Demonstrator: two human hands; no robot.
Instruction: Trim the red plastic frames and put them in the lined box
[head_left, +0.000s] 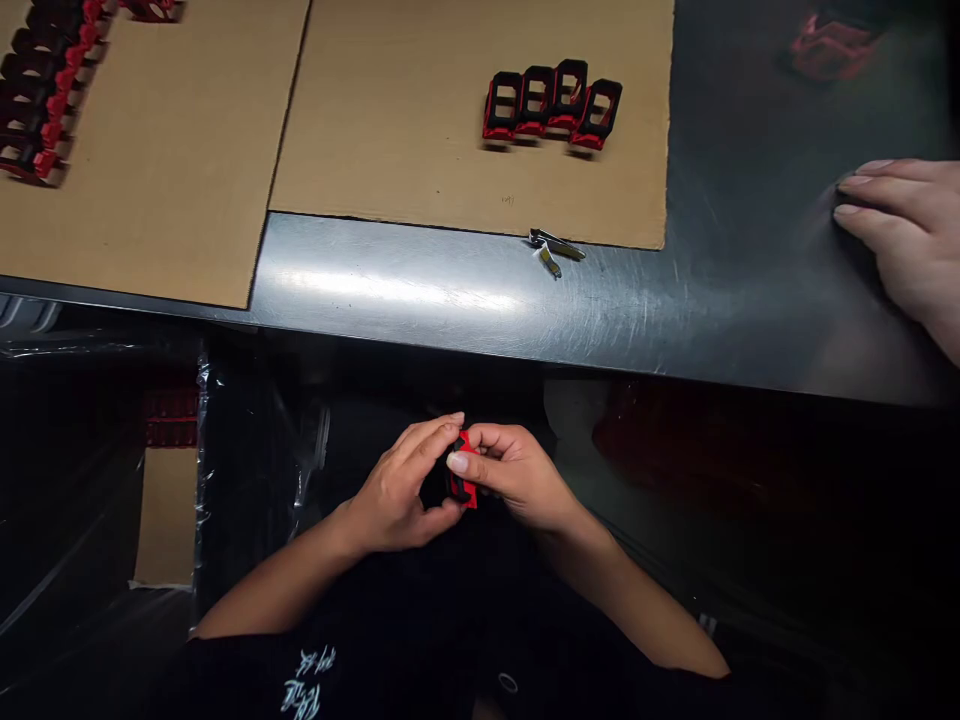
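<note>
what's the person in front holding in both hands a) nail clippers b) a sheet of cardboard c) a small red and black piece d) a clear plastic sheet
C: the small red and black piece is pinched between the fingers of the left hand and the right hand.

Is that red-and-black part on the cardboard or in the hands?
In the hands: the part is pinched between the left hand and right hand, off the cardboard.
</note>
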